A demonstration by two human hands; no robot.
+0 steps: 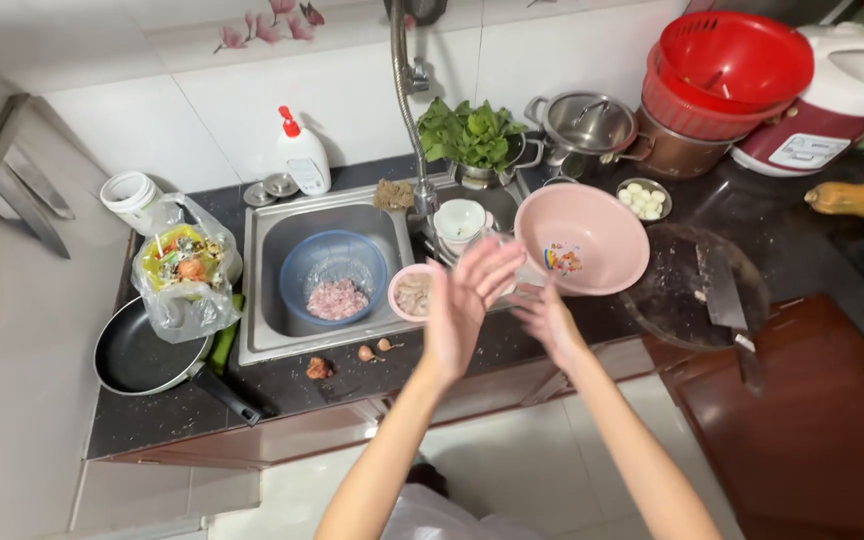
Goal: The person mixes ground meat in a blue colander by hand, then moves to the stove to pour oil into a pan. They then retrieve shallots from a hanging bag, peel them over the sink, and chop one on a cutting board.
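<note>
Both hands are raised in front of the counter edge, neither holding anything. The left hand (pixel 467 300) is open, palm turned inward and fingers spread, its fingertips in line with the rim of a small pink bowl (pixel 413 292) that sits at the sink's front right corner. The right hand (pixel 549 318) is also open, fingers loosely extended, just below the large pink basin (pixel 582 238) that rests tilted on the counter to the right of the sink; whether it touches the basin cannot be told. The two hands are near each other but apart. In the steel sink (pixel 272 290) stands a blue strainer bowl (pixel 333 268) with chopped pink meat (pixel 336 299) in it. Left of the sink lie a black frying pan (pixel 137 355) and a clear plastic bag of scraps (pixel 185 270). To the right, a dark round cutting board (pixel 687 290) carries a cleaver (pixel 724 292). Behind the basin sit a small dish of peeled garlic (pixel 644 198), a lidded steel pot (pixel 587 125), and leafy greens (pixel 467 133). Red colanders (pixel 727 70) are stacked at the far right.
</note>
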